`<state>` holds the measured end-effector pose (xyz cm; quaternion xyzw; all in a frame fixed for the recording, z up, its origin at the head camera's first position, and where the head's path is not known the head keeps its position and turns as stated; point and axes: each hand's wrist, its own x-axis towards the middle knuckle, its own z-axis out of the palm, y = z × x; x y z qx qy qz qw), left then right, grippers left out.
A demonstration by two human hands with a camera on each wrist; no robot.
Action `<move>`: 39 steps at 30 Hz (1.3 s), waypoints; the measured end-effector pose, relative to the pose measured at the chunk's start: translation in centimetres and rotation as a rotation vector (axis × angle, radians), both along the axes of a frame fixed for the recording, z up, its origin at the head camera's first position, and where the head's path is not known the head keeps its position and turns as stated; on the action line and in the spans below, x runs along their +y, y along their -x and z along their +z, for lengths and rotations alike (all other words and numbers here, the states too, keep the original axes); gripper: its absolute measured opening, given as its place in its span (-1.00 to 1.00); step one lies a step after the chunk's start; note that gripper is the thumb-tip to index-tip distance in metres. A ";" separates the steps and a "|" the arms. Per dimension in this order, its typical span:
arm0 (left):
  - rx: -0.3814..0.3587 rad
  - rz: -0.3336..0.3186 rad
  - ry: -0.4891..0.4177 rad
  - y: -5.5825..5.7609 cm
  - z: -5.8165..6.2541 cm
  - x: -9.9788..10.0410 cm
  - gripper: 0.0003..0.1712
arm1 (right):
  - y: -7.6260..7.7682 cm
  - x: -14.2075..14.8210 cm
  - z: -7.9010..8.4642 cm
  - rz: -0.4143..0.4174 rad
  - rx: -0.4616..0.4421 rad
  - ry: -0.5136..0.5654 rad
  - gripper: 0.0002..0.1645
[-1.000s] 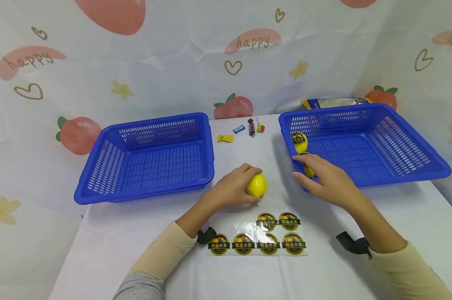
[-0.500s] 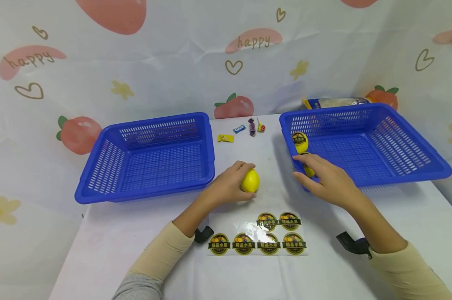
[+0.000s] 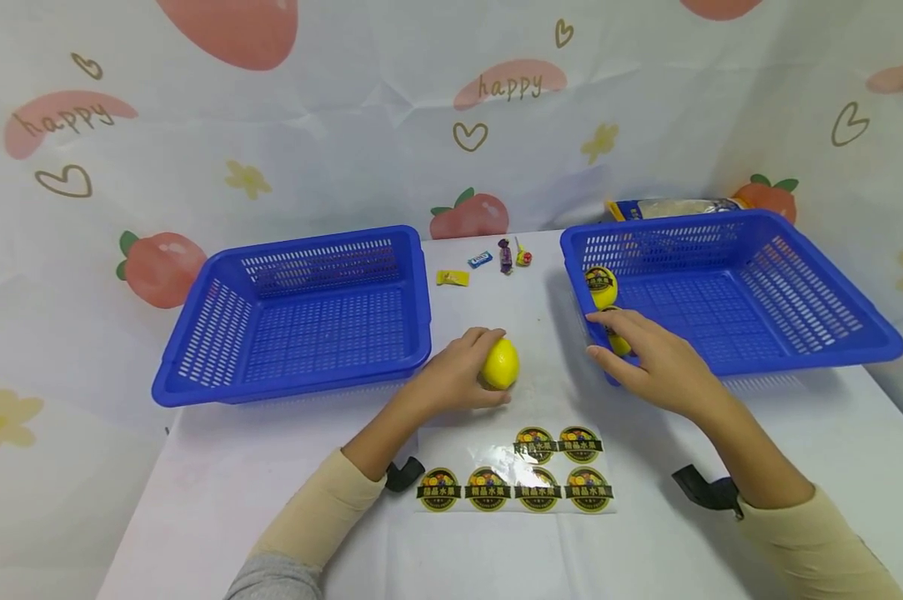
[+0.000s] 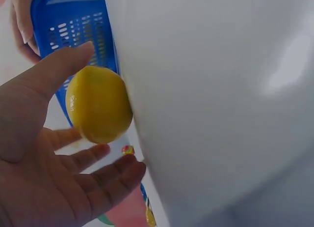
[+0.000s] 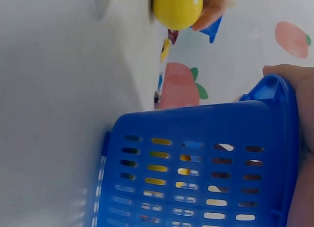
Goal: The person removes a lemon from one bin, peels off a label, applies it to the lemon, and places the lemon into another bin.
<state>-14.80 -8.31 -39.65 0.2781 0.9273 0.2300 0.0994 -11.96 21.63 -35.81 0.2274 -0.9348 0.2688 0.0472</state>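
A plain yellow lemon [image 3: 501, 364] stands on the white table, in front of my left hand [image 3: 459, 375]. The left wrist view shows that hand's thumb and spread fingers on either side of the lemon [image 4: 99, 105], with a gap below it. My right hand [image 3: 657, 367] lies over the left rim of the right blue basket [image 3: 789, 365], its fingers extended. Beneath it, a lemon [image 3: 618, 340] with a sticker is partly hidden, and another stickered lemon [image 3: 604, 287] sits just behind. From the right wrist, the basket's slotted wall [image 5: 196, 124] fills the lower part.
A second blue basket [image 3: 293, 383] stands at left. A clear sheet [image 3: 459, 450] with several round fruit stickers lies at the front. Wrapped sweets, including a yellow one [image 3: 453, 277], lie at the back; a packet [image 3: 676, 207] is behind the right basket.
My left hand and the lemon have shifted a little to the left, and the lemon has turned slightly. The right hand has stayed at the basket rim.
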 end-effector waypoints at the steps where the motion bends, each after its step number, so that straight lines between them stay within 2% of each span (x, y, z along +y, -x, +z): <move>1: -0.012 0.008 0.000 -0.2 0.0 -0.1 0.18 | 0.0 0.1 0.0 0.009 0.012 0.014 -0.44; 4: -0.049 0.060 -0.009 -0.9 0.0 -0.7 0.29 | 0.0 0.2 -0.3 0.059 0.114 0.078 -0.50; 7: -0.071 0.124 -0.017 -1.7 0.1 -1.4 0.23 | 0.1 0.2 -0.7 0.123 0.293 0.192 -0.64; 9: -0.072 0.147 -0.016 -2.3 0.2 -1.7 0.09 | 0.0 0.0 -0.8 0.168 0.428 0.263 -0.70; 12: -0.062 0.128 -0.008 -3.0 0.4 -2.0 -0.22 | -0.4 -1.1 -0.8 0.252 0.595 0.360 -0.58; 13: -0.056 0.111 -0.004 -3.1 0.5 -2.1 -0.33 | -0.7 -1.5 -0.8 0.283 0.636 0.371 -0.57; 15: -0.046 0.063 0.008 -3.4 0.7 -2.1 -0.50 | -1.4 -2.5 -0.7 0.355 0.649 0.360 -0.61; 17: -0.054 0.008 0.021 -3.6 0.8 -2.0 -0.57 | -2.1 -3.3 -0.9 0.446 0.578 0.319 -0.67; 20: -0.082 -0.080 0.060 -4.2 0.9 -1.8 -0.52 | -3.2 -3.9 -1.6 0.549 0.344 0.191 -0.75; 23: -0.109 -0.140 0.122 -4.8 1.0 -1.4 -0.41 | -3.9 -3.9 -2.3 0.544 0.102 0.056 -0.64; 27: -0.075 -0.151 0.223 -5.5 0.9 -1.3 -0.35 | -4.1 -3.6 -3.1 0.469 -0.080 -0.093 -0.43; 32: -0.018 -0.107 0.289 -6.1 0.5 -1.4 -0.33 | -3.8 -3.6 -3.8 0.421 -0.138 -0.147 -0.37; 39: -0.047 -0.018 0.316 -6.6 0.3 -2.0 -0.33 | -3.5 -3.8 -4.4 0.404 -0.090 -0.171 -0.31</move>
